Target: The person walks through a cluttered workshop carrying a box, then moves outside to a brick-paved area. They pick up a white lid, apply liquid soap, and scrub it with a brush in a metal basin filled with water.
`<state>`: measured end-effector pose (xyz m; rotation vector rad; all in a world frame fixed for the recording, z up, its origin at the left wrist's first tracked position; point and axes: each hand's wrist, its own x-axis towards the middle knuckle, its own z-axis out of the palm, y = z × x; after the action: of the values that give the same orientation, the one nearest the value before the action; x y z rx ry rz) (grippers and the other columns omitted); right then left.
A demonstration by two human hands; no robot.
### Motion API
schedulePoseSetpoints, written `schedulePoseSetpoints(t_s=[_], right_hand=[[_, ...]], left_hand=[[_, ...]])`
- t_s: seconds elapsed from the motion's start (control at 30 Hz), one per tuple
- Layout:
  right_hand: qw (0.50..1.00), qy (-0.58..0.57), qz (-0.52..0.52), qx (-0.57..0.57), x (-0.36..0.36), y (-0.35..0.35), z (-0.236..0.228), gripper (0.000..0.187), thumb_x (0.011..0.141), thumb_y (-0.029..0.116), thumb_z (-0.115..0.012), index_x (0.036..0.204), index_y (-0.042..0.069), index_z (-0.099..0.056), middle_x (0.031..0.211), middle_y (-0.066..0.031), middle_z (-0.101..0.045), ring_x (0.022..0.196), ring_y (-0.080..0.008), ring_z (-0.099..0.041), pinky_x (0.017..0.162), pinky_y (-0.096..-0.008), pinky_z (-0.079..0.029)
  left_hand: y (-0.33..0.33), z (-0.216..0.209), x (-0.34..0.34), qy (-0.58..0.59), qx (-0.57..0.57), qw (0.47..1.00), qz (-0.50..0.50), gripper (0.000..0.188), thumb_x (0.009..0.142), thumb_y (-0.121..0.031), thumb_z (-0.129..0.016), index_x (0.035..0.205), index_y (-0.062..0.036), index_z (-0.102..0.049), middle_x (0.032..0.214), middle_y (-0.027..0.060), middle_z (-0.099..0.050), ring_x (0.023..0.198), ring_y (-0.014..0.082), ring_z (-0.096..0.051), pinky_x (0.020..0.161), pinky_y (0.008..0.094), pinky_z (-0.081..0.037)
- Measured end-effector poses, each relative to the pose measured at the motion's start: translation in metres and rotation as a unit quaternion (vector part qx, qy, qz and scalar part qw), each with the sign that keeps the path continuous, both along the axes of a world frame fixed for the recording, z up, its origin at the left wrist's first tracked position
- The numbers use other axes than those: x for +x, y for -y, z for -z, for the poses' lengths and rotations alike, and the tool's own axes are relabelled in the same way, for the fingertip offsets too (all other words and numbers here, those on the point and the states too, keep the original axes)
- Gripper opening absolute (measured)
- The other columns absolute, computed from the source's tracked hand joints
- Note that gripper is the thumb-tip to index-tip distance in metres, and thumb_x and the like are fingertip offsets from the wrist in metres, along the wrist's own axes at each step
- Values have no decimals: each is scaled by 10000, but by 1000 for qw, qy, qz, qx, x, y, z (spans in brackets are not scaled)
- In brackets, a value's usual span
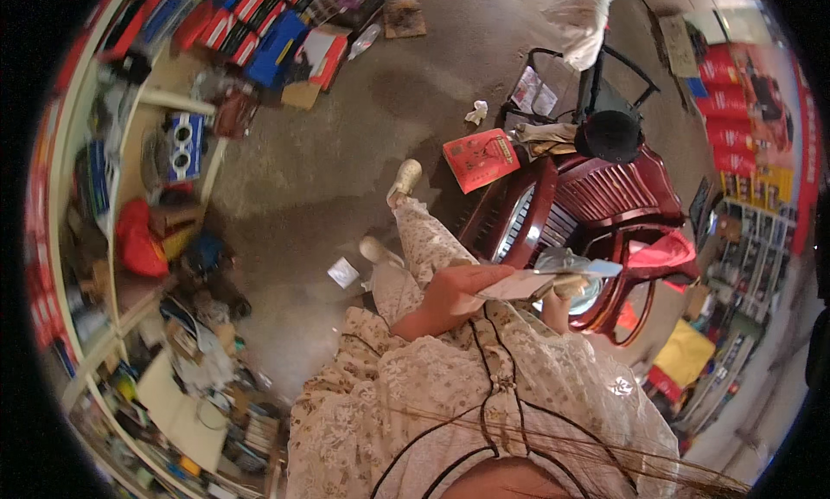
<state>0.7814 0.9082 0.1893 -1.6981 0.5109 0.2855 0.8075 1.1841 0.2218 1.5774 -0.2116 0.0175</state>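
Note:
In front of my body my left hand (450,298) is closed on a flat, pale rectangular thing (510,287), seen nearly edge-on. Its exact kind does not show. The far right end of it looks bluish and glossy. My right hand (556,311) is at its right part, fingers bent against the underside and partly hidden. Behind the right hand is a clear, bluish plastic-looking thing (588,300) on a dark red wooden chair (605,192).
A red box (482,160) lies on the floor near the chairs, beside crumpled paper (476,112). A small white paper (343,273) lies by my foot. Crowded shelves (112,240) line the left; red boxes (726,110) and racks stand right. A black-framed stand (609,88) is ahead.

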Motion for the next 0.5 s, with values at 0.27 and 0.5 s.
schedulePoseSetpoints(t_s=[0.27,0.5], right_hand=[[995,89,49,24,164,-83,16,270,864,89,-622,1103,5,-530,1016,-47,-600,913,-129,-570,782,-275,-471],[987,67,-74,124,329,-104,-17,216,812,50,-667,1013,-10,-615,926,-20,-647,793,-100,-595,699,-250,-487]], left_hand=[[-19,20,142,-11,142,988,-62,413,718,-59,-661,1123,-129,-626,983,130,-657,863,283,-647,704,324,-507],[-50,19,266,-252,-46,960,-111,250,802,-109,-650,1023,5,-630,867,147,-676,772,184,-652,667,296,-488]])
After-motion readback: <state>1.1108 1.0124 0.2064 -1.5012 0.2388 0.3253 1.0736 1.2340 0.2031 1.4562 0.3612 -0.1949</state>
